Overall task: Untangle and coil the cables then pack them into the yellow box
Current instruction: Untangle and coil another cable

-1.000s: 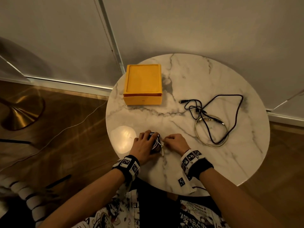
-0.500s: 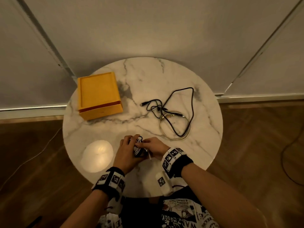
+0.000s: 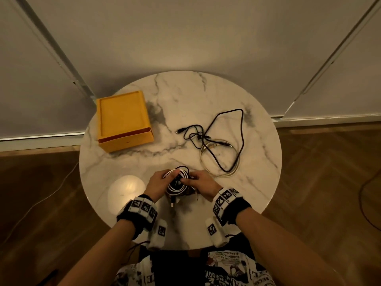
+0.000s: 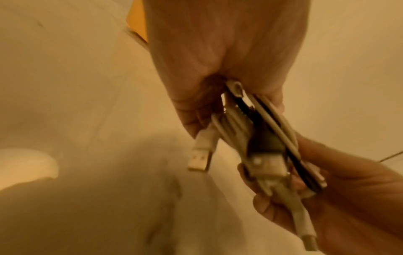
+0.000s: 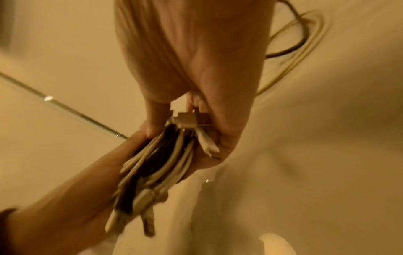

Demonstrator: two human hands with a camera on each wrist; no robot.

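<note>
A small coil of white and black cables (image 3: 177, 183) is held just above the near part of the round marble table (image 3: 206, 93). My left hand (image 3: 159, 182) grips its left side and my right hand (image 3: 203, 182) grips its right side. In the left wrist view the coil (image 4: 259, 136) shows edge-on, a white USB plug (image 4: 199, 151) hanging from it. The right wrist view shows the same bundle (image 5: 159, 165) pinched between both hands. The yellow box (image 3: 123, 120) sits shut at the table's far left. A tangle of a black cable (image 3: 218, 137) and a cream cable (image 3: 226, 172) lies at the right.
A bright lamp reflection (image 3: 126, 188) sits on the table left of my hands. Wooden floor surrounds the table, with a thin cord (image 3: 41, 203) lying on it at left. A pale wall with metal rails stands behind.
The camera view has swung and the hands sit a little nearer me. The coil has turned flatter between my hands, and my right hand now grips its side instead of a loose end.
</note>
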